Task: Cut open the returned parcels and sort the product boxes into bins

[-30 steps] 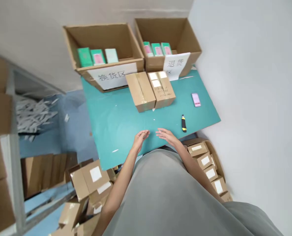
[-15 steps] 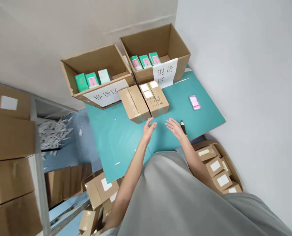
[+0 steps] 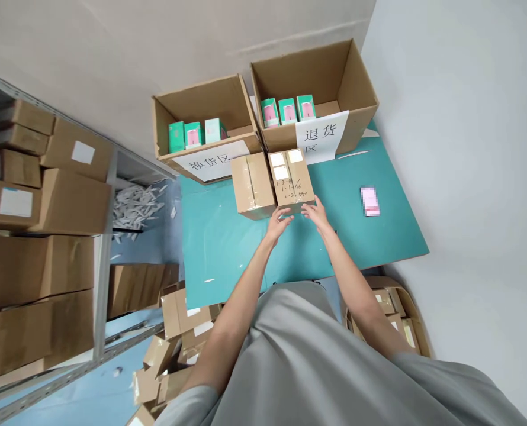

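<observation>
As my left hand (image 3: 278, 226) and right hand (image 3: 318, 215) curve open at its near end, the marked carton (image 3: 295, 178) points lengthwise to the bench's (image 3: 225, 251) back edge, by bins (image 3: 305, 72) each holding three boxes (image 3: 287, 111).

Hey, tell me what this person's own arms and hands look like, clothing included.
The left hand and right hand are ungloved, and both wrists look bare. The grey sleeves are short, leaving the forearms uncovered, and belong to a loose, plain grey top.
</observation>
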Motion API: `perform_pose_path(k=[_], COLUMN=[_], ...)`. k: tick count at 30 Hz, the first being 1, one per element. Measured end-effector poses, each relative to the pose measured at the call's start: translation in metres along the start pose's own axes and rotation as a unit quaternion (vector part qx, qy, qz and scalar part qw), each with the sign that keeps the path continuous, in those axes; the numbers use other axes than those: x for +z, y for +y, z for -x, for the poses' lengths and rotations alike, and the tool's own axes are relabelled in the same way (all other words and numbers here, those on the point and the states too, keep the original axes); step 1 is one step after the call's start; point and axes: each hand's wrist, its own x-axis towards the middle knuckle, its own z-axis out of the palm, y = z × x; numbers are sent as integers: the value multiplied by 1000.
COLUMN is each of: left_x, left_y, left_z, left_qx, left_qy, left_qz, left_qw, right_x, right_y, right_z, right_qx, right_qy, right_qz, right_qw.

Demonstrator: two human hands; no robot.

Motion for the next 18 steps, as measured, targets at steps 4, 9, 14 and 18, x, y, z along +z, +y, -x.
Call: perform_pose_path(k=[4,9,14,18], left_x=[4,-3,-30,-85], left_y=[-11,-35,-61,-76], left_z=[12,49,95,114], left_qx=[10,16,10,22], left_qy=[-10,-47,-40,10], left_qz=[-52,-68,-81,-75], left_qw=[999,996,996,997], right_x=[-20,-40,-16,14], right_y=[13,37,73,97], right_z=[23,80,150,197], right_qx=[-15,-6,18,63], right_qy=[-14,-15,-5,-121], right_qz=[9,16,5,39], right_qw=[1000,1000,1000,990])
